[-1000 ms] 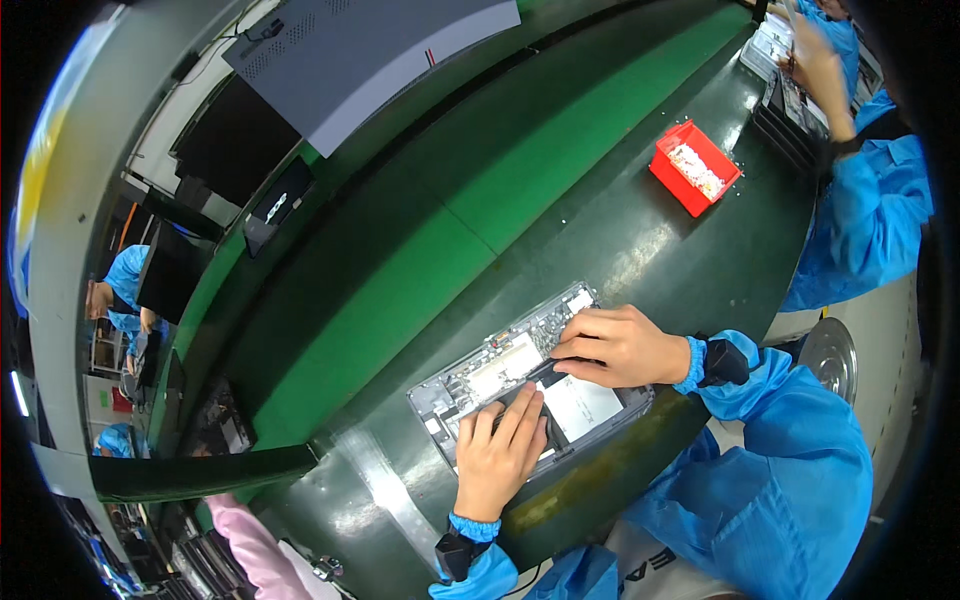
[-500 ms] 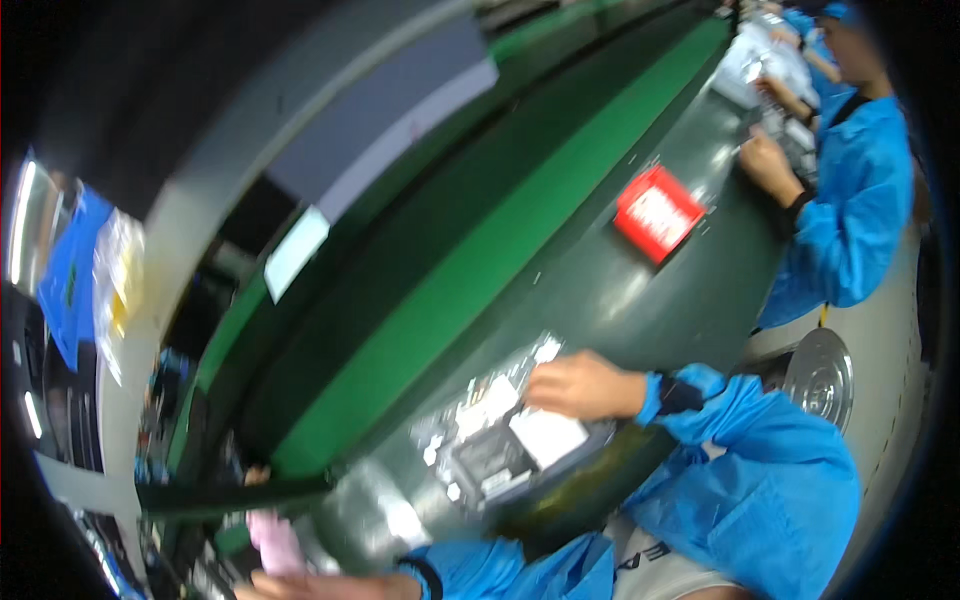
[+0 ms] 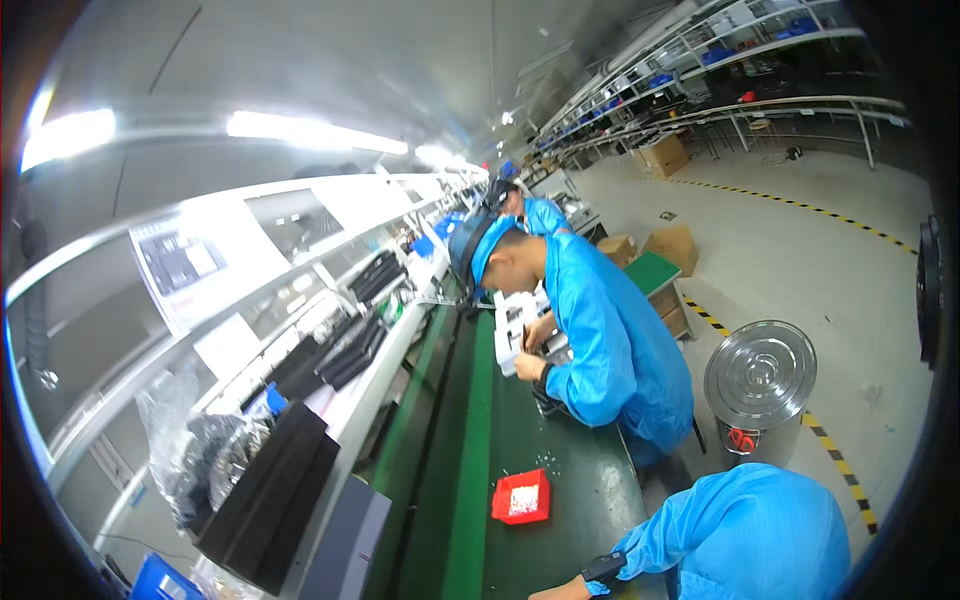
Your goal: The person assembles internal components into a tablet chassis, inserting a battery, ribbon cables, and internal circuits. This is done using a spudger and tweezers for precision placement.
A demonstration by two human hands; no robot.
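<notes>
Bare right hand (image 3: 564,592) at near edge of view, grip impossible to tell. Red rectangular plastic box (image 3: 521,498) beyond, slightly left, apart. Left hand unseen.

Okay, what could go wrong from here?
The open red bin of small white pieces might spill if your sleeve bumps it. Loose white bits on the green bench could get swept off. Your right hand is cut off by the lower edge and your left hand is out of view, so slips could go unseen.

a dark green bench (image 3: 590,490) carries a red bin (image 3: 499,503) and small white bits (image 3: 546,460).
</notes>
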